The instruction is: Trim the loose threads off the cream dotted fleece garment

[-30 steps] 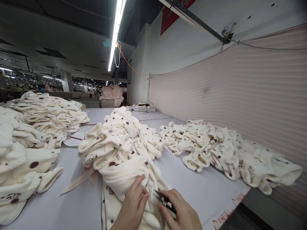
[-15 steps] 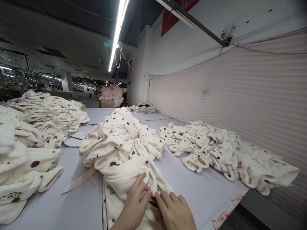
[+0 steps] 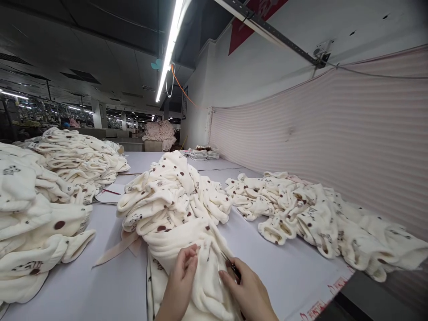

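Observation:
Cream fleece cloth with brown spots (image 3: 187, 236) lies in a heap in front of me, its near part spread under both hands. My left hand (image 3: 182, 276) rests over this cloth with its fingers curled and thumb close to them; whatever the fingertips hold is too small to make out. Just to the right, my right hand (image 3: 245, 285) is closed around a small dark pointed tool (image 3: 235, 269), perhaps thread snips. The tool's tip points up and left over the cloth. A gap of cloth separates the two hands.
More spotted cream garments are piled at the left (image 3: 76, 160) and along the right side (image 3: 314, 218). A red pen (image 3: 111, 191) lies on paper behind the left piles. Folded stacks (image 3: 203, 154) stand at the table's back. A pink striped sheet (image 3: 317, 129) hangs along the wall.
My hands have moved apart, the left one slightly leftward. The dark tool in my right hand now shows more clearly. The whole view has shifted a little, so the piles appear farther right.

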`<state>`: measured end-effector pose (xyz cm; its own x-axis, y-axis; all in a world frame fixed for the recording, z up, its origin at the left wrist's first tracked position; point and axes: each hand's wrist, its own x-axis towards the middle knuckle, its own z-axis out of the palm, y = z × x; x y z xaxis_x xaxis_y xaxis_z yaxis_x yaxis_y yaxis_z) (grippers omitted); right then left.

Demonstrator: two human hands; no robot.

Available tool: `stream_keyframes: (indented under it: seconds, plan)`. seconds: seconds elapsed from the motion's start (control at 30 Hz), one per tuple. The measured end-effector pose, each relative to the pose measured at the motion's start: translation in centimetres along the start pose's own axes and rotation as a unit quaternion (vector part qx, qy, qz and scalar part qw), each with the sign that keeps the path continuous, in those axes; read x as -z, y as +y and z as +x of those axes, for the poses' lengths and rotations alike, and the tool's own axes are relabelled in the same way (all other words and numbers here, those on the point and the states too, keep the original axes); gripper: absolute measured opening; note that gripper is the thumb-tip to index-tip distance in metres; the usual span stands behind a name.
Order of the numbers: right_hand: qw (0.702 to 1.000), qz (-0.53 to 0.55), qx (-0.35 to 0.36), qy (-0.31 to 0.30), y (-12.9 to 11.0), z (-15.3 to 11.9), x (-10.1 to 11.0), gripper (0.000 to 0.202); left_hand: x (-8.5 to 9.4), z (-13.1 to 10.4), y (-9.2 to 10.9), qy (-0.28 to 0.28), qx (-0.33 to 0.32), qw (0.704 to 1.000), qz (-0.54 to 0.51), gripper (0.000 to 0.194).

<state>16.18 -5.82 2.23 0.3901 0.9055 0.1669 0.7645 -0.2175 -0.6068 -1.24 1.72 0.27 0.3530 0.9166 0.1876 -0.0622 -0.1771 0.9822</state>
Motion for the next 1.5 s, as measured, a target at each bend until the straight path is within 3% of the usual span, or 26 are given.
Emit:
stream_keyframes:
  seconds: [0.13, 0.2, 0.37, 0.47, 0.53, 0.7, 0.83, 0.93, 1.03, 1.2, 1.3, 1.43, 1.5]
  plan:
    - [1.000, -0.008, 0.011, 0.003, -0.3, 0.9, -0.4, 0.018, -0.9, -1.4, -1.2, 0.103, -0.079, 0.973, 0.193, 0.032]
    - [1.000, -0.015, 0.013, 0.022, -0.4, 1.3, -0.3, 0.018, -1.5, -1.9, -1.9, 0.117, -0.109, 0.952, 0.262, 0.023]
    - [0.997, -0.039, 0.027, 0.055, 0.0, 1.5, -0.5, 0.015, -1.7, -2.0, -2.8, 0.118, -0.143, 0.959, 0.215, 0.036]
    - [0.996, -0.003, 0.063, 0.056, 0.0, 1.0, -1.0, 0.027, -0.7, -1.4, -2.4, 0.046, -0.063, 0.996, 0.052, 0.029]
    - [0.994, 0.011, 0.092, 0.054, -0.4, 0.9, -1.4, 0.029, 0.2, -0.8, -2.1, -0.026, 0.027, 0.997, -0.067, 0.027]
    - [0.995, 0.011, 0.093, 0.039, -2.2, 2.0, -1.6, 0.016, 1.9, -0.1, -1.2, -0.089, 0.115, 0.961, -0.236, 0.041]
    - [0.993, 0.032, 0.116, 0.006, -3.3, 1.8, -1.4, 0.013, 2.5, -0.4, -0.5, -0.135, 0.133, 0.915, -0.357, 0.035]
    - [0.985, 0.037, 0.167, -0.035, -3.6, 0.8, -1.0, 0.019, 2.5, -0.6, 0.1, -0.170, 0.099, 0.918, -0.346, 0.033]
    - [0.978, 0.006, 0.205, -0.039, -3.8, 0.4, -0.8, 0.022, 2.7, -0.5, 0.7, -0.193, 0.068, 0.928, -0.311, 0.029]
    - [0.985, 0.036, 0.163, -0.038, -4.5, 0.8, -0.8, 0.024, 3.3, -0.2, 1.5, -0.212, 0.077, 0.938, -0.265, 0.024]
    - [0.984, 0.035, 0.171, -0.035, -4.5, 0.8, -0.5, 0.023, 3.6, 0.0, 1.8, -0.227, 0.076, 0.938, -0.249, 0.027]
    - [0.991, 0.066, 0.117, -0.008, -3.4, 0.2, -0.1, 0.030, 3.8, 0.6, 1.9, -0.230, 0.063, 0.942, -0.236, 0.032]
    - [0.988, 0.102, 0.115, -0.034, -2.7, -0.8, -0.5, 0.029, 3.7, 1.2, 1.5, -0.214, 0.055, 0.948, -0.230, 0.036]
